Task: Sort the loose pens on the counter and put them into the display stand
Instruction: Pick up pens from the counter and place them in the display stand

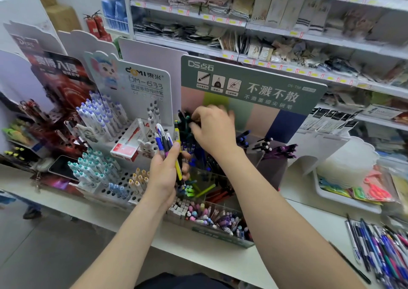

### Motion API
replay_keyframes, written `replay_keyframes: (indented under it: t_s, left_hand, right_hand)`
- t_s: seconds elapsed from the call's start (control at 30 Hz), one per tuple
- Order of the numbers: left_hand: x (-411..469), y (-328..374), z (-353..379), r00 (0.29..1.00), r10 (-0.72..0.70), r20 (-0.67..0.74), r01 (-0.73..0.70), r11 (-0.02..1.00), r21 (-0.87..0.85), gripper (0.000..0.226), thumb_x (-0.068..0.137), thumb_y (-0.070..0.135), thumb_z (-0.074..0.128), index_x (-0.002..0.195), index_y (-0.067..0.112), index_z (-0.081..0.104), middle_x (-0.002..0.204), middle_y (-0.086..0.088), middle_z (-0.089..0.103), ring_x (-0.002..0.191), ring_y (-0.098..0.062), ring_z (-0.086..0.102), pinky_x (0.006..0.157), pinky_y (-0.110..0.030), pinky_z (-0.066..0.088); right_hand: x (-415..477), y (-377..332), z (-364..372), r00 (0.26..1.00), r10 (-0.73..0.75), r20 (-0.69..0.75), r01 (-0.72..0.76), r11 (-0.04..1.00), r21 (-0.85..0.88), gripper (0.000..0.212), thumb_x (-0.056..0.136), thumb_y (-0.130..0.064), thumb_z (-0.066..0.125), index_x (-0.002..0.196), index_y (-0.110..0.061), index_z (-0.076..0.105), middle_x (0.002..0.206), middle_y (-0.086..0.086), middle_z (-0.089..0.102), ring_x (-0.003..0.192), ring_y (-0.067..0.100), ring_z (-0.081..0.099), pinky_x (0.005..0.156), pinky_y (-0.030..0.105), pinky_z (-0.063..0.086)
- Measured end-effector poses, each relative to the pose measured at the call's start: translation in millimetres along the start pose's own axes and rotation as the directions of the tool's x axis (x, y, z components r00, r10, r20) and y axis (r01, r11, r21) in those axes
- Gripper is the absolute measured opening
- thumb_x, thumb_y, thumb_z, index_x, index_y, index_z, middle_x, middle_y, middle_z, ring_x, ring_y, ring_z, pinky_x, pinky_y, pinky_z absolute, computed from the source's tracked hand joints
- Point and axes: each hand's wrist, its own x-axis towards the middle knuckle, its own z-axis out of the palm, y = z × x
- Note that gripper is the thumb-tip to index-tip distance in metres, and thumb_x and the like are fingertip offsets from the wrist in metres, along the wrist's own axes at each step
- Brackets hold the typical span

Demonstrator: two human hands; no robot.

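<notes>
Two bare forearms [123, 240] rise from the bottom edge of my head-camera feed toward a white shop counter [298, 233]. The left hand [164, 173] grips a fan of ballpoint pens [164, 140], blue, white and purple barrels pointing up, with a yellow pen [177, 156] sitting lower in the same fist. The right hand [213, 129] is at the back left compartment of the green display stand [249, 85], fingers curled among dark pens [185, 120] standing there; motion blur keeps me from telling whether it holds one. Other loose pens [379, 251], mostly blue, purple and black, lie heaped at the counter's far right, cut off by the frame edge. Both arms hide the stand's middle compartments, and the pastel pens in its clear front tray [212, 218] are too smeared to tell apart by type. The stand's header reads "DS 点石", "不溅不散", "不溅墨细尖钢笔" and what looks like "DS-758". Just left, a white stand [143, 83] with a cartoon animal reads "DOMI 東米" and "DM-633", its holes holding white pens with purple and teal caps. One box on the shelves [265, 34] behind says "DANCE"; I cannot read the yellow price tags there.
</notes>
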Motion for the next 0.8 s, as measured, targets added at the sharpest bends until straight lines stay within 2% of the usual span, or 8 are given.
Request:
replay_keyframes:
  t_s: [0.13,0.2,0.23,0.3,0.37,0.47,0.6,0.8]
  left_hand:
    - [-2.6,0.8,0.1,1.0,0.005,-0.004,-0.005,1.0,0.018,0.03,0.109,0.034,0.059,0.097,0.007,0.064,0.078,-0.01,0.066,0.054,-0.017,0.052,0.046,-0.029,0.04]
    - [-2.9,1.0,-1.9,1.0,0.003,0.0,-0.003,0.999,0.04,0.034,0.109,0.036,0.059,0.099,0.005,0.067,0.078,-0.013,0.065,0.056,-0.018,0.053,0.047,-0.03,0.042]
    - [-3.2,1.1,-2.9,1.0,-0.003,-0.003,0.003,0.999,0.045,0.035,0.109,0.037,0.059,0.099,0.005,0.068,0.075,-0.012,0.063,0.056,-0.019,0.054,0.048,-0.03,0.043]
    - [-3.6,1.9,-3.9,1.0,-0.013,-0.022,0.014,0.999,0.034,0.034,0.109,0.036,0.059,0.097,0.006,0.066,0.069,-0.008,0.062,0.056,-0.019,0.054,0.047,-0.029,0.043]
    - [-4.4,2.9,-4.0,0.999,-0.016,-0.035,0.016,1.0,0.016,0.031,0.108,0.036,0.06,0.096,0.007,0.063,0.07,-0.006,0.063,0.057,-0.019,0.055,0.047,-0.029,0.043]
    - [-5.2,4.2,-3.5,1.0,0.001,-0.019,-0.001,1.0,0.017,0.03,0.108,0.037,0.061,0.096,0.009,0.063,0.075,-0.008,0.063,0.058,-0.019,0.055,0.048,-0.031,0.041]
    - [-7.3,6.1,-2.4,1.0,-0.003,0.013,0.003,1.0,0.005,0.033,0.107,0.042,0.06,0.101,0.009,0.061,0.082,-0.009,0.063,0.056,-0.017,0.05,0.048,-0.03,0.038]
    - [-9.1,6.7,-3.9,0.995,-0.071,0.063,0.079,0.989,-0.124,0.045,0.109,0.051,0.048,0.12,0.008,0.056,0.086,-0.004,0.064,0.056,-0.013,0.046,0.044,-0.025,0.038]
  right_hand:
    - [-2.1,-0.4,4.2,0.998,-0.07,0.003,0.07,0.997,-0.041,0.029,0.104,-0.042,0.06,0.123,-0.024,0.071,0.118,0.004,0.065,0.112,0.032,0.059,0.099,0.049,0.042]
    - [0.8,-1.3,3.8,0.994,-0.077,-0.076,0.076,0.997,-0.011,0.031,0.103,-0.041,0.061,0.129,-0.025,0.069,0.112,0.003,0.07,0.106,0.032,0.062,0.094,0.05,0.046]
    - [3.6,-0.3,4.0,0.992,-0.083,-0.097,0.087,0.996,0.031,0.029,0.103,-0.038,0.063,0.127,-0.025,0.07,0.107,0.002,0.072,0.103,0.032,0.063,0.092,0.05,0.049]
    - [7.8,0.2,5.2,0.988,-0.152,-0.009,0.151,0.978,0.141,0.021,0.102,-0.033,0.066,0.118,-0.024,0.076,0.102,0.0,0.074,0.101,0.03,0.065,0.089,0.049,0.053]
    - [11.2,-1.7,5.2,0.988,-0.143,0.049,0.131,0.971,0.199,0.02,0.099,-0.037,0.069,0.111,-0.024,0.078,0.101,-0.003,0.076,0.099,0.027,0.067,0.089,0.049,0.054]
    - [13.9,-2.7,4.3,0.991,-0.131,0.022,0.122,0.963,0.242,0.019,0.094,-0.044,0.07,0.103,-0.029,0.077,0.092,-0.007,0.072,0.092,0.022,0.065,0.086,0.047,0.054]
    - [20.0,-2.5,8.5,0.997,-0.075,-0.017,0.074,0.997,-0.02,0.022,0.098,-0.037,0.063,0.103,-0.02,0.076,0.101,0.002,0.073,0.102,0.03,0.064,0.09,0.042,0.049]
    - [21.2,-6.7,4.2,0.987,-0.157,0.021,0.158,0.972,-0.175,0.017,0.097,-0.028,0.067,0.111,-0.024,0.076,0.107,0.003,0.071,0.105,0.03,0.062,0.09,0.042,0.045]
